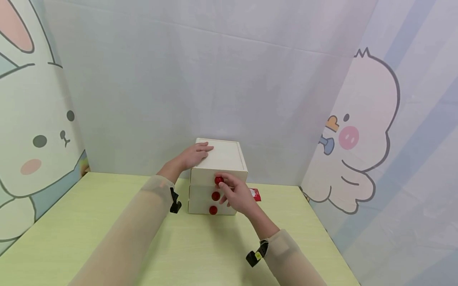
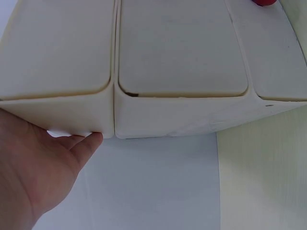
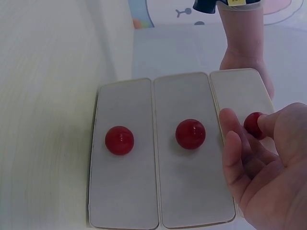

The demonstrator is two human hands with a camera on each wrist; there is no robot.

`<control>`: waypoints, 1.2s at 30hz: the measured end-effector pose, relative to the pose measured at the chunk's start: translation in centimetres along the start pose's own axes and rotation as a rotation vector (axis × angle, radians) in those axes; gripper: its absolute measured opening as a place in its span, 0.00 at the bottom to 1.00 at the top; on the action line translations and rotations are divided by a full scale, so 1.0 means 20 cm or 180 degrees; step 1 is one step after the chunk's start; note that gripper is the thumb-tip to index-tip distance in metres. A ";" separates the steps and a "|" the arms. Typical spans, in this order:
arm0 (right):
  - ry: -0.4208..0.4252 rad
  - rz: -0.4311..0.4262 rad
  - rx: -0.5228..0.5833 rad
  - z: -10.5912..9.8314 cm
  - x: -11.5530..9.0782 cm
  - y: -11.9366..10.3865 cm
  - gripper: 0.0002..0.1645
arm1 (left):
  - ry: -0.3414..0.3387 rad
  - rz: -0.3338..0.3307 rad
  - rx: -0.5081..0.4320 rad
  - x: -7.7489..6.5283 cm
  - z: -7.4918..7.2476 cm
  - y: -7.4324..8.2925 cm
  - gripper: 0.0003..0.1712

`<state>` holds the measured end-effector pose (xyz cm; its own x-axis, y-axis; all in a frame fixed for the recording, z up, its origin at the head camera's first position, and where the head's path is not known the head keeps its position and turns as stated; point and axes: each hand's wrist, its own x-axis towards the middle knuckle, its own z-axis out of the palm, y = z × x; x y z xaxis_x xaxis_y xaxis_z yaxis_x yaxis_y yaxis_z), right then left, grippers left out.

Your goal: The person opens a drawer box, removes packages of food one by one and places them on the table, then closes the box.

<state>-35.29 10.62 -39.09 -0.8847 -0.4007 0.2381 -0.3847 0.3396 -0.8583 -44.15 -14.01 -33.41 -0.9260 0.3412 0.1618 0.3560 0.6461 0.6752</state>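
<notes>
A white box with three stacked drawers (image 1: 223, 155) stands at the back of the table, a round red knob on each drawer front. My right hand (image 1: 239, 194) pinches the top red knob (image 3: 253, 125) between thumb and forefinger, its other fingers loosely bent below. The middle knob (image 3: 190, 134) and bottom knob (image 3: 119, 140) are untouched. On the box's top, near its left edge, my left hand (image 1: 195, 155) rests with fingers stretched out. In the left wrist view, that hand (image 2: 38, 167) lies against the top section's side. All drawers appear closed.
A small red and white packet (image 1: 255, 194) lies on the table behind the right hand, beside the box. The pale yellow-green table (image 1: 171, 254) meets a grey-white curtain (image 1: 211, 87) behind. Cartoon-printed sheets (image 1: 358, 135) hang at both sides.
</notes>
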 end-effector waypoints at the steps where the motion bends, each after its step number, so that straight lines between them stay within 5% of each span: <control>1: 0.0003 0.0003 0.0000 0.00 0.00 0.00 0.21 | -0.0003 -0.0002 -0.0002 0.00 0.00 0.00 0.32; 23: -0.0006 0.0032 -0.0209 -0.01 0.00 0.00 0.22 | -0.0006 0.0061 0.0216 0.01 -0.01 0.00 0.32; 36: -0.0078 -0.0126 -0.0094 0.00 -0.01 0.03 0.25 | -0.0036 -0.0031 0.0041 0.01 -0.01 -0.01 0.32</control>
<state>-35.32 11.04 -39.69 -0.8621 -0.4350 0.2599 -0.4272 0.3480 -0.8345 -44.36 -14.13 -33.39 -0.9279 0.3425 0.1471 0.3487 0.6580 0.6674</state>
